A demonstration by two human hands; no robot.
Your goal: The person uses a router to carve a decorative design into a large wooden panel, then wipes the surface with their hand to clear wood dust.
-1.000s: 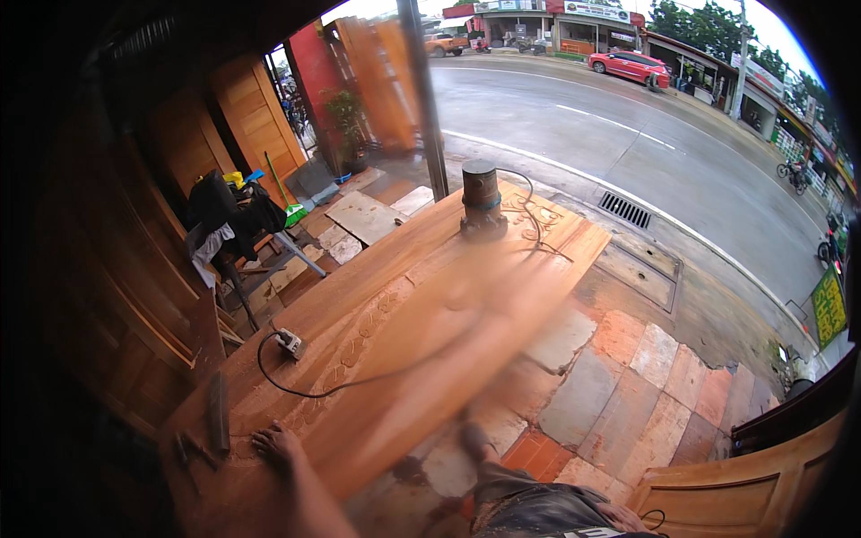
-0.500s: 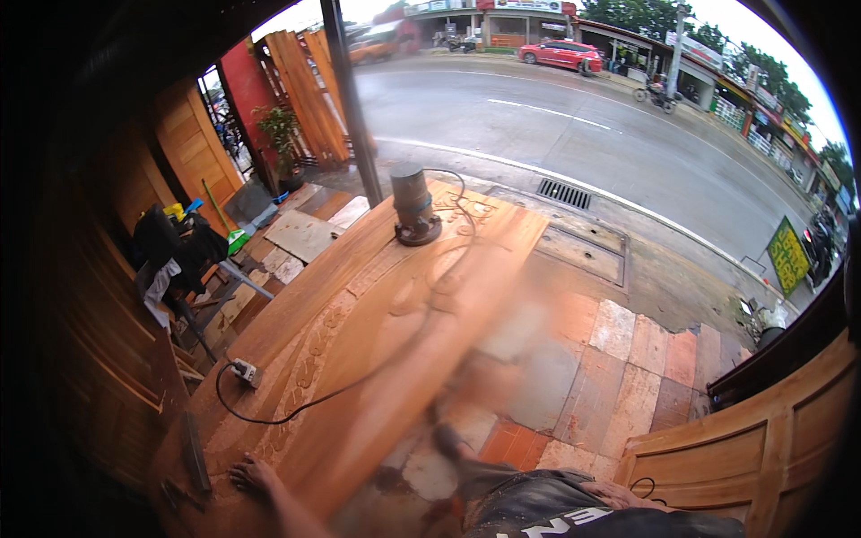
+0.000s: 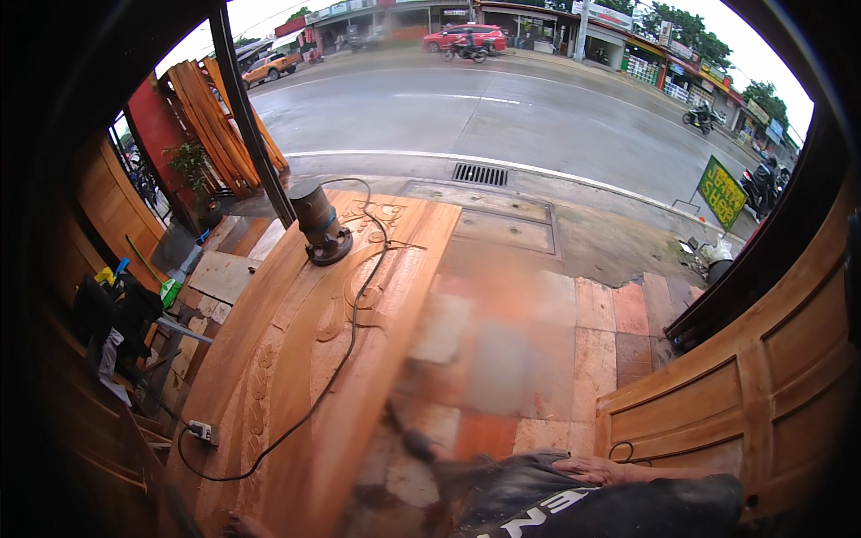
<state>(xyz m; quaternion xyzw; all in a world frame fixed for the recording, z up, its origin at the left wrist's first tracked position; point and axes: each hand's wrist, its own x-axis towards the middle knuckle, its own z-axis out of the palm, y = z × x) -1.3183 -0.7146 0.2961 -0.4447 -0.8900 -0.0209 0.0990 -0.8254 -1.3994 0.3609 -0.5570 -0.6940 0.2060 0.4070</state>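
Observation:
My left hand lies at the near end of a carved wooden panel. Only part of it shows above the lower edge, with the fingers apart on the wood. My right hand rests flat on the dark printed cloth of my clothing, fingers stretched out and holding nothing. Toward the panel's far left end stands a router, upright, a dark cylinder on a round base. Its black cord loops across the carved scrolls to a plug and socket near the left edge.
A panelled wooden door leans at the right. Patchwork tiles cover the floor beside the panel. At left are a dark heap of things, a green broom and a metal post. Beyond runs a road with vehicles.
The whole view has swung, so the panel and router sit farther left. My left hand has dropped to the lower edge. My right hand stays on the cloth. A motorcycle now passes before the red car.

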